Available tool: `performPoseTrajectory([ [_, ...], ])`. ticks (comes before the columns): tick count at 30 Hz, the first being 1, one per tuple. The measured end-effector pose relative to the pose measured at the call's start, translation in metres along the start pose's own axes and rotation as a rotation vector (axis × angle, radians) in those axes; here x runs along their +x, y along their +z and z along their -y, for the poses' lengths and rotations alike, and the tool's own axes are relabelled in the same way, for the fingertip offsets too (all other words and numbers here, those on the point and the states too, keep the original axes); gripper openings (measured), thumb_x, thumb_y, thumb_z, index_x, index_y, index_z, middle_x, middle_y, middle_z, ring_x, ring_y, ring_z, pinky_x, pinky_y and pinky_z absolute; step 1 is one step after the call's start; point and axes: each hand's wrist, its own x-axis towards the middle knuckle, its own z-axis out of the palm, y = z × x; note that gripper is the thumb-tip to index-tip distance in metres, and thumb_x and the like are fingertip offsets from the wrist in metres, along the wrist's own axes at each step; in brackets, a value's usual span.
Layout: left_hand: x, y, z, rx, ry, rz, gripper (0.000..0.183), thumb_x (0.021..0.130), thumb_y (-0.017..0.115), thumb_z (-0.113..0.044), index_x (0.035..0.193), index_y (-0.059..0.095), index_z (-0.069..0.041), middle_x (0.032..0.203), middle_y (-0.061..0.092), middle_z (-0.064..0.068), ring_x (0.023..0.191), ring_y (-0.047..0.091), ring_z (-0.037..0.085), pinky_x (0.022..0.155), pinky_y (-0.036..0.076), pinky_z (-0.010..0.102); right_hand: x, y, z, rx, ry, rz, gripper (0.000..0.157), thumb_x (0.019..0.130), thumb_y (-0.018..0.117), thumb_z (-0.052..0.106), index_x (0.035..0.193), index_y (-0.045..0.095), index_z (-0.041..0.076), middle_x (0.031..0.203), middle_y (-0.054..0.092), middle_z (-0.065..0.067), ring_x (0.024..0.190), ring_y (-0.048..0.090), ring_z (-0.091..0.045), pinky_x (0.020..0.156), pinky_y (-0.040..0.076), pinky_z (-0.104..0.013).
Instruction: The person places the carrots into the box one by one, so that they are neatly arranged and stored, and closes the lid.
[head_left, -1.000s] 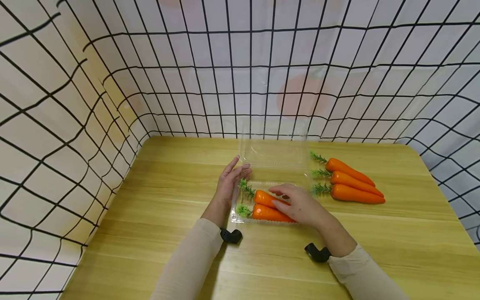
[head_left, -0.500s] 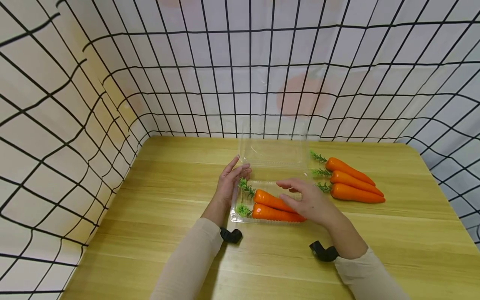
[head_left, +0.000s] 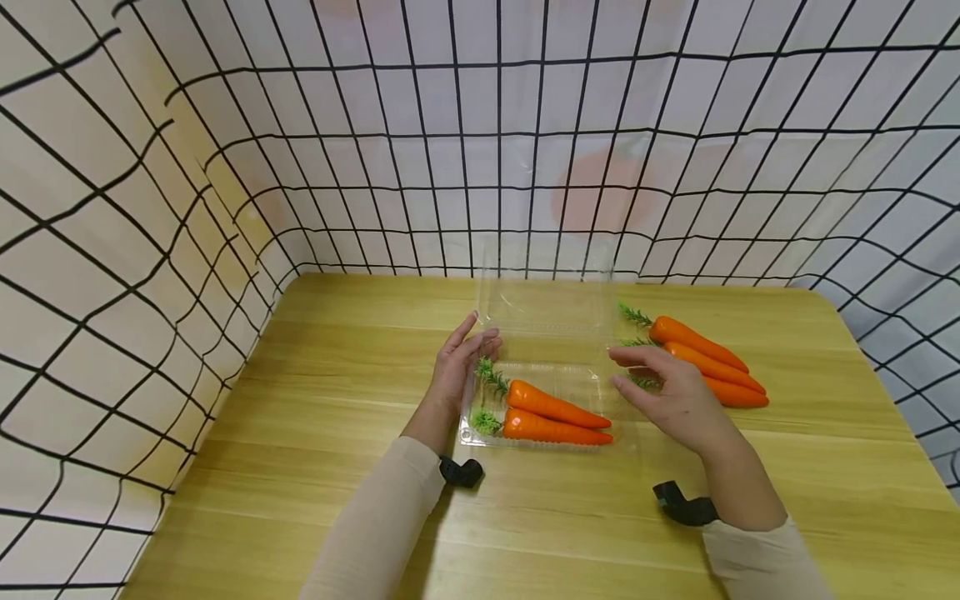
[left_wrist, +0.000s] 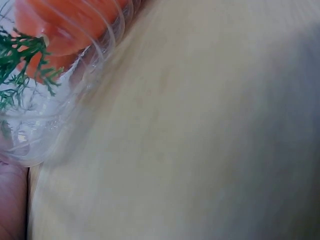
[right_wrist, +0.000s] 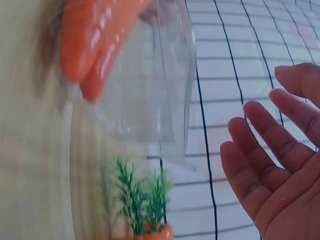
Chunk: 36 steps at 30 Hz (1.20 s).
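Observation:
A clear plastic clamshell box (head_left: pixel 540 373) stands with its lid (head_left: pixel 547 300) up on the wooden table. Two orange carrots (head_left: pixel 555 427) with green leafy tops lie side by side in it, tips to the right. My left hand (head_left: pixel 452 371) rests against the box's left side, fingers extended along the edge; in the left wrist view its palm edge (left_wrist: pixel 12 200) is at the box corner. My right hand (head_left: pixel 675 398) is held over the table right of the box, fingers apart and holding nothing. It partly covers several loose carrots (head_left: pixel 701 343), three in a row.
A black wire grid (head_left: pixel 517 158) with pale patterned cloth behind it rises at the back and both sides of the table (head_left: pixel 337 400). Black wrist devices (head_left: pixel 461 472) sit on both forearms, close above the tabletop.
My right hand has let go of the upper carrot in the box, leaving it beside the other, and has moved right toward the loose carrots. The left hand has stayed put.

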Motion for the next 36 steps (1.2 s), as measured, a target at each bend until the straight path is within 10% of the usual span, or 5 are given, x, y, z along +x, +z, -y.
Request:
performPoseTrajectory([
  [7,0.000,-0.002,0.000,0.014,-0.002,0.008,0.051,0.105,0.053,-0.014,0.155,0.044,-0.018,0.110,0.077,-0.006,0.100,0.073,0.009,0.098,0.053,0.025,-0.007,-0.023,-0.016,-0.001,0.068,-0.076,0.041,0.100,0.066,0.030,0.137,0.062,0.013,0.134,0.066,-0.013,0.119,0.063,-0.035,0.086,0.046,-0.006],
  [15,0.001,-0.002,-0.001,0.019,0.002,0.018,0.053,0.105,0.053,-0.015,0.157,0.041,-0.016,0.112,0.077,-0.006,0.101,0.073,0.009,0.097,0.053,0.025,-0.016,-0.050,-0.044,-0.032,0.226,-0.123,0.050,0.101,0.062,0.045,0.143,0.058,0.018,0.139,0.061,-0.004,0.111,0.048,0.015,0.081,0.041,-0.004],
  [22,0.001,-0.003,0.000,0.010,-0.004,0.016,0.052,0.105,0.052,-0.014,0.156,0.042,-0.016,0.110,0.076,-0.007,0.101,0.072,0.010,0.099,0.052,0.026,-0.017,-0.057,-0.062,-0.077,0.275,-0.103,0.056,0.101,0.060,0.048,0.145,0.055,0.013,0.145,0.057,-0.014,0.125,0.053,-0.032,0.080,0.039,-0.015],
  [36,0.001,-0.003,0.000,0.027,-0.019,0.011,0.050,0.106,0.053,-0.016,0.155,0.045,-0.020,0.113,0.076,-0.007,0.104,0.072,0.009,0.108,0.046,0.030,-0.022,-0.064,-0.093,-0.133,0.367,-0.025,0.066,0.101,0.055,0.054,0.146,0.050,0.007,0.144,0.055,-0.026,0.129,0.049,-0.047,0.101,0.041,-0.068],
])
